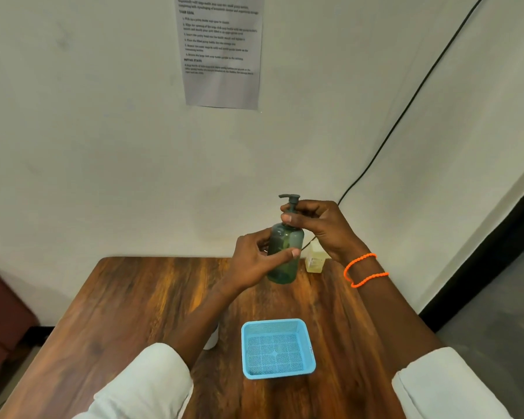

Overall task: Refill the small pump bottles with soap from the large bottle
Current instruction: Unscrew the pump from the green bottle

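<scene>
A translucent green pump bottle is held upright above the far part of the wooden table. My left hand grips its body, thumb across the front. My right hand pinches the dark pump collar at the neck, just under the pump head. A pale yellow bottle stands on the table behind my right hand, mostly hidden by it. Part of a white object peeks out from under my left forearm.
An empty blue mesh basket sits on the table near me, between my forearms. A printed sheet hangs on the wall ahead, and a black cable runs down the wall toward the table's far right corner.
</scene>
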